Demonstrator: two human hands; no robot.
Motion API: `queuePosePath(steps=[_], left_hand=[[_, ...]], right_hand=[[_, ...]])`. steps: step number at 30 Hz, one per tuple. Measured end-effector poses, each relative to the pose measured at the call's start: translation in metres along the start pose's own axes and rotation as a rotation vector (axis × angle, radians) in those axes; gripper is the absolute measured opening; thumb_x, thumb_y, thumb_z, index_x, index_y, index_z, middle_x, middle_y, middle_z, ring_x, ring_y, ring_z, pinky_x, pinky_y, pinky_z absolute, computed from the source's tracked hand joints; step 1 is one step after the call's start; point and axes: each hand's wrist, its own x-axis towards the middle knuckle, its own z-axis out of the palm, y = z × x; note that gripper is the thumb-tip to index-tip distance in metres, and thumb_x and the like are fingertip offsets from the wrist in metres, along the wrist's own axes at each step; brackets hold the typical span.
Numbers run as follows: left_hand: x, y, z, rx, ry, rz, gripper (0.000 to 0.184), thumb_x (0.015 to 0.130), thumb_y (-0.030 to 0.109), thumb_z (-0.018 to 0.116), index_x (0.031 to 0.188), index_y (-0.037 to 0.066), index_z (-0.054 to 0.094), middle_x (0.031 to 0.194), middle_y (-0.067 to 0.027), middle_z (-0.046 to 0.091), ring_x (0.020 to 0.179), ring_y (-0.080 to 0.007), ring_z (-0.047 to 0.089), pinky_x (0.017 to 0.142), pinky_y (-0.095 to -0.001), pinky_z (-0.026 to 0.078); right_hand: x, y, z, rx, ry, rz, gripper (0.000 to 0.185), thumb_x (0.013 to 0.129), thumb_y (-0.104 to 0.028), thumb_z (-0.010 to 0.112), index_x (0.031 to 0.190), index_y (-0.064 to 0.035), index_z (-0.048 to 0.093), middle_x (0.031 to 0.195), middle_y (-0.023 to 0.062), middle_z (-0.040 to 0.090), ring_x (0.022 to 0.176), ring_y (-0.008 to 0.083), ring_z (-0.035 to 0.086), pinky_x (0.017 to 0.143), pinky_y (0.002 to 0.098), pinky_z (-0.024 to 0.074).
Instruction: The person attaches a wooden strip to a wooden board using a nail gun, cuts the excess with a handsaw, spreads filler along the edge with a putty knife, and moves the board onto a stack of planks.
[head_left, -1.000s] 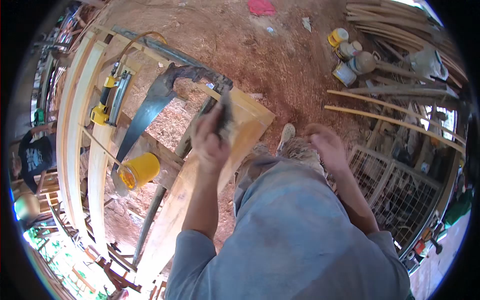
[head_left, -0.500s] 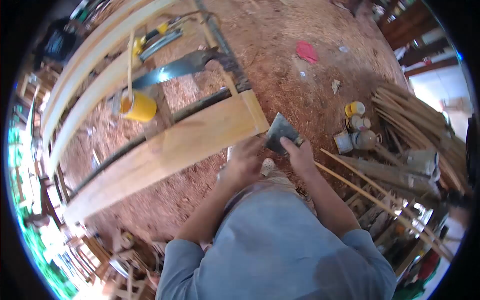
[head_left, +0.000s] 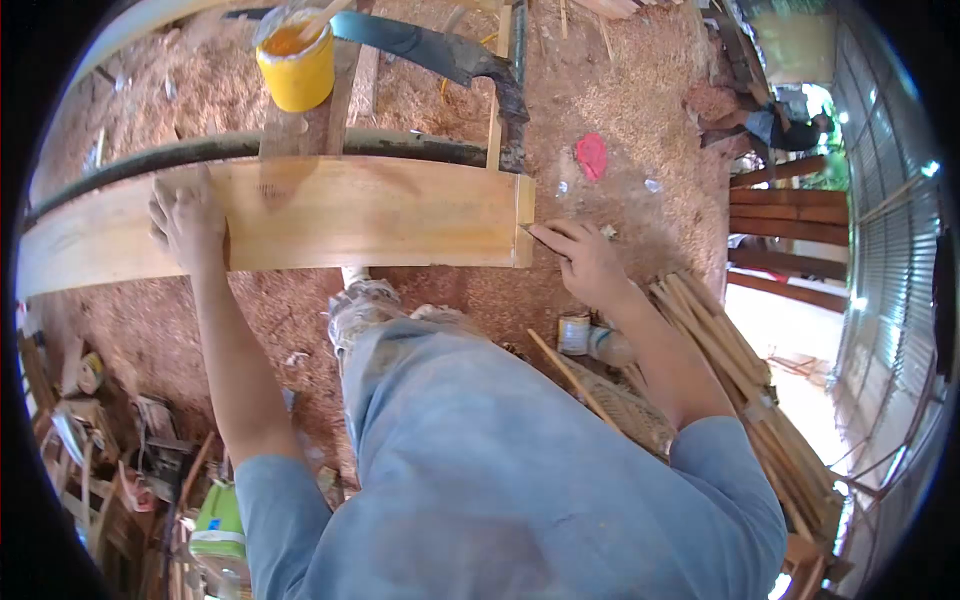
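A wide pale wooden board [head_left: 400, 215] lies across the view on supports. My left hand [head_left: 190, 215] rests on the board's left part, its fingers on the far side of the surface and somewhat apart. At the board's right end, my right hand [head_left: 580, 255] grips a flat scraper [head_left: 530, 231], now seen nearly edge-on. The scraper's edge is at the narrow strip [head_left: 523, 220] on the board's end; exact contact is hard to tell. Beyond the board, a yellow container [head_left: 297, 70] of orange material holds a stick.
A handsaw [head_left: 420, 45] lies beyond the board near a dark pipe [head_left: 400, 148]. Long wooden strips [head_left: 730, 390] and cans [head_left: 574, 335] are at the right. Another person [head_left: 785, 130] is at the upper right. A green container [head_left: 218, 525] stands at lower left.
The view has turned rightward. My left hand has moved from beside the scraper onto the board, and my right hand has brought the scraper to the board's end.
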Motion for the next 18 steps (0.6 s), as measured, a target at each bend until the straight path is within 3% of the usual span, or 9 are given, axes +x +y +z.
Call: queuePosePath(steps=[7, 12, 18], left_hand=[[0.000, -0.001, 0.005, -0.056, 0.057, -0.025, 0.071, 0.095, 0.063, 0.038, 0.121, 0.004, 0.068, 0.157, -0.0084, 0.037, 0.144, -0.0286, 0.031, 0.117, -0.0489, 0.022], [0.008, -0.010, 0.013, -0.141, 0.100, -0.073, 0.072, 0.096, 0.064, 0.035, 0.127, 0.006, 0.064, 0.156, -0.0008, 0.039, 0.144, -0.0193, 0.031, 0.119, -0.0440, 0.022], [0.008, -0.008, 0.010, -0.165, 0.091, -0.085, 0.073, 0.095, 0.064, 0.036, 0.132, 0.007, 0.062, 0.156, -0.0012, 0.040, 0.145, -0.0201, 0.032, 0.118, -0.0429, 0.022]], right_hand=[[0.003, 0.014, 0.022, -0.162, -0.010, -0.098, 0.066, 0.071, 0.002, 0.063, 0.134, -0.0162, 0.058, 0.129, 0.0127, 0.055, 0.111, 0.0361, 0.054, 0.095, 0.0460, 0.0471], [-0.003, 0.022, 0.035, -0.333, 0.015, -0.208, 0.067, 0.070, -0.002, 0.068, 0.135, -0.0149, 0.057, 0.133, 0.0116, 0.049, 0.120, 0.0348, 0.046, 0.098, 0.0503, 0.0427], [-0.003, 0.024, 0.008, -0.459, -0.125, -0.271, 0.062, 0.073, -0.007, 0.069, 0.134, -0.0139, 0.057, 0.132, 0.0128, 0.049, 0.122, 0.0341, 0.045, 0.096, 0.0495, 0.0437]])
